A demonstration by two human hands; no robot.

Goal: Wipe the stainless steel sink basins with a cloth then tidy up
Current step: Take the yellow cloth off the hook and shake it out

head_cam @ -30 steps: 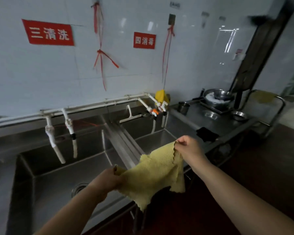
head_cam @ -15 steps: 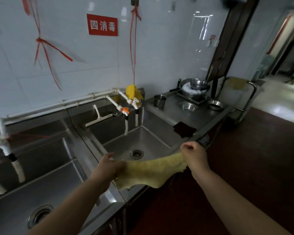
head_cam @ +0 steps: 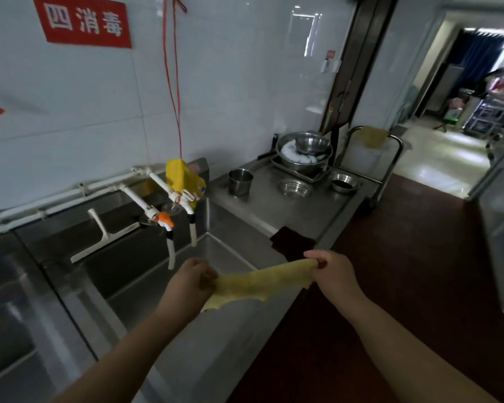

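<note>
A yellow cloth (head_cam: 253, 283), hanging loose a second ago, is now pulled taut at lower centre between the gripping left hand (head_cam: 191, 282) and right hand (head_cam: 333, 271) above the right basin (head_cam: 157, 274), apparently ready for folding or wiping.

Yellow cloth (head_cam: 256, 283) stretched above steel sink basin (head_cam: 216, 251).

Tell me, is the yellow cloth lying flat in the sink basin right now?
No, the yellow cloth is stretched in the air between the left hand and right hand.
</note>
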